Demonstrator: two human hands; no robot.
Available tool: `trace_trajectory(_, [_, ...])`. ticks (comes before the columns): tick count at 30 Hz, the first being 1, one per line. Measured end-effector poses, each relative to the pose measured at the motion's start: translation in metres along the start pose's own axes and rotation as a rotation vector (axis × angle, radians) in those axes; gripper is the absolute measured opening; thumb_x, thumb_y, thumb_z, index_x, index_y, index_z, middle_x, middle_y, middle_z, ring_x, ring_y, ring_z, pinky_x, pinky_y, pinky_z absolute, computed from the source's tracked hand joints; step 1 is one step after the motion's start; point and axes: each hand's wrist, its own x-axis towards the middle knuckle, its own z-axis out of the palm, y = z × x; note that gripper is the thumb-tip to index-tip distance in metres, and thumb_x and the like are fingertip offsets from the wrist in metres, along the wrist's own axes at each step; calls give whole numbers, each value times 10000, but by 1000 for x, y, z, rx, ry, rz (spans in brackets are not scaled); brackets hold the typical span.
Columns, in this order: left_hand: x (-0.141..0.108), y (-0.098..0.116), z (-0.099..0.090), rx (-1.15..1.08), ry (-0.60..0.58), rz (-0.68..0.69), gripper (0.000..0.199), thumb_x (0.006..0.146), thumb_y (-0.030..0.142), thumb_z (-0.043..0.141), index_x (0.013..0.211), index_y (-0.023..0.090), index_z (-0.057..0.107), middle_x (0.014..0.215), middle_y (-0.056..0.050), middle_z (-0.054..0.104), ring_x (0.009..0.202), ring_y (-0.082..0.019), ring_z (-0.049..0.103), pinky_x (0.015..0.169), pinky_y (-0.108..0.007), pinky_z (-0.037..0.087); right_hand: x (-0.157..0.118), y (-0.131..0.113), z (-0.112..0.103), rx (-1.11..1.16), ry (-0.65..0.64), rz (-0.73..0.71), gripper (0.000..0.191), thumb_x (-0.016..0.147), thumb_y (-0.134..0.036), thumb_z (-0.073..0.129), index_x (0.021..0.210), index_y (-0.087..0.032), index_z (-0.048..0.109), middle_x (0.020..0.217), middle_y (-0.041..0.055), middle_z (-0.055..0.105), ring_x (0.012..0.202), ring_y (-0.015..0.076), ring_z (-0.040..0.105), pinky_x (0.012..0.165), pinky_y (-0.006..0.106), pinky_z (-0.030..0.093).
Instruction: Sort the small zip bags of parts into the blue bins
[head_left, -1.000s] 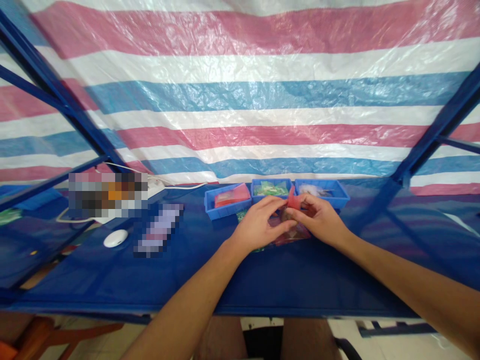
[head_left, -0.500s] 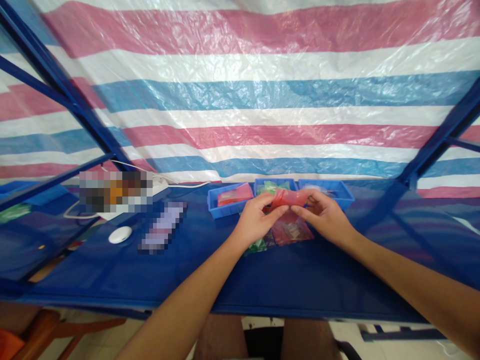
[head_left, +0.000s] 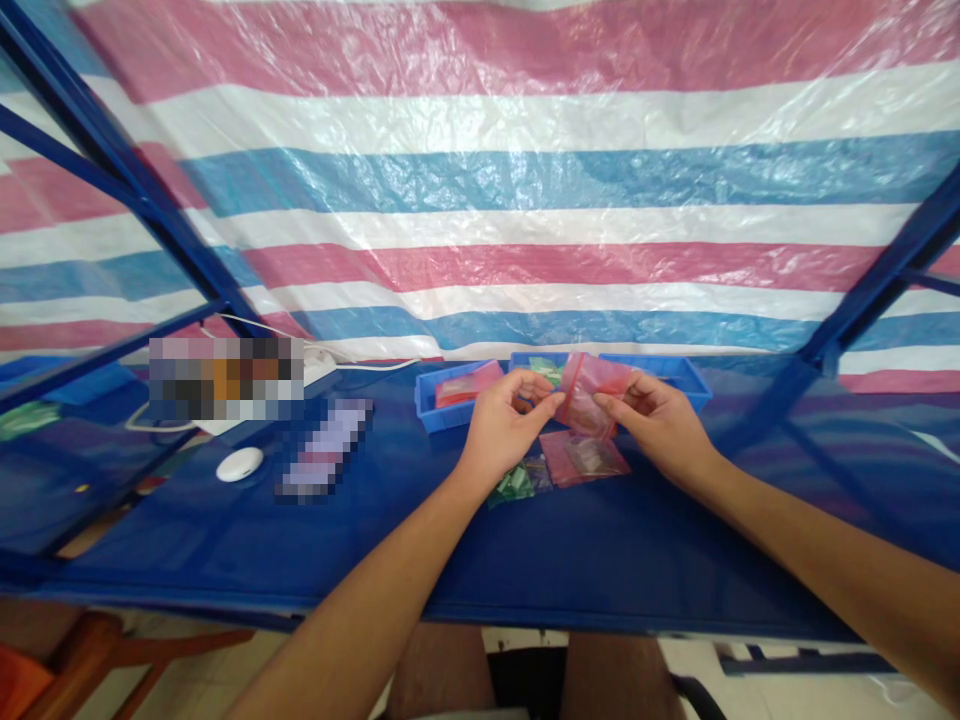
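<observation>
A translucent red zip bag [head_left: 589, 385] hangs tilted between my two hands above the table. My left hand [head_left: 510, 420] is closed, with thumb and forefinger pinched at the bag's left edge. On the other side, my right hand [head_left: 660, 415] grips the bag's right part between thumb and fingers. What the bag holds is hard to make out. Flat on the table just below lies a second red zip bag [head_left: 581, 458] with something greyish inside. Beside it are a small clear bag [head_left: 538, 472] and a green bag [head_left: 514, 484], near my left wrist.
Behind my hands stand three blue bins: the left bin [head_left: 431, 415] with red bags, the middle bin [head_left: 517, 358] with green ones, the right bin [head_left: 697, 378] partly hidden. A white round case [head_left: 240, 464] and a blurred-out flat object [head_left: 326, 450] lie to the left.
The red bag was folded or rolled lengthwise between both hands; now it is opened out and tilted. My left fingers have shifted to its edge, and the right hand has moved slightly right.
</observation>
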Motion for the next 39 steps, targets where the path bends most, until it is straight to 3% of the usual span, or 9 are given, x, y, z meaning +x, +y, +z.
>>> trace_trajectory(3, [-4,6,2,44,-122,61,298,898,443,787,988,162,752,936,-66,768,785,-158,708,705,-263,571,-1,2,1,6,14,-12,292,872,-505,811,900,-241,690,755,17,733,674,203,676,717,362,595])
trace_trajectory(6, [-6,9,4,117,-233,204,426,863,421,831,1208,189,744,1194,-111,735,990,-203,719,850,-307,605,-3,5,2,91,-103,-16,278,874,-490,818,955,-256,692,901,40,775,836,235,738,813,380,614])
trace_trajectory(9, [-6,10,3,217,-255,287,422,885,421,810,1234,194,739,1195,-122,723,1038,-228,699,895,-339,601,-6,5,1,163,-234,-13,285,930,-479,768,1104,-263,704,1111,64,780,1057,256,744,979,411,591])
trace_trajectory(14, [-3,6,-1,282,-159,282,254,1026,371,618,1108,184,769,1054,-95,758,956,-215,703,846,-332,574,-8,-4,0,179,-283,-43,322,1000,-499,671,1201,-252,717,1197,94,762,1113,274,729,938,438,621])
trace_trajectory(21, [2,-4,-6,172,37,155,309,1006,392,641,1251,220,716,1083,-66,788,922,-218,737,844,-344,594,-3,3,-4,80,-148,-8,355,972,-550,685,1127,-234,727,994,79,771,760,205,710,710,367,611])
trace_trajectory(26, [12,-11,-27,184,276,151,374,993,393,647,1321,214,654,1120,-66,781,961,-216,740,855,-328,593,-1,8,-4,57,-144,3,370,947,-552,712,1132,-231,711,920,68,762,726,194,684,645,327,560])
trace_trajectory(32, [20,-14,-56,394,460,195,249,1000,368,611,1143,198,723,1048,-56,766,967,-201,716,941,-325,557,-5,6,-4,35,-195,8,352,963,-524,701,1133,-215,694,866,44,747,667,161,653,631,293,527])
trace_trajectory(35, [24,-18,-64,342,508,173,375,988,329,589,1333,181,595,1149,-83,744,1003,-194,729,931,-310,576,-5,7,-5,11,-211,21,367,970,-530,690,1145,-208,689,861,41,746,643,154,645,618,290,518])
trace_trajectory(39, [25,-20,-75,426,523,117,658,938,264,593,1559,192,390,1421,-133,639,1197,-242,685,1067,-379,551,-4,10,-6,-8,-213,34,385,966,-545,687,1153,-209,689,862,43,743,644,163,649,597,293,518])
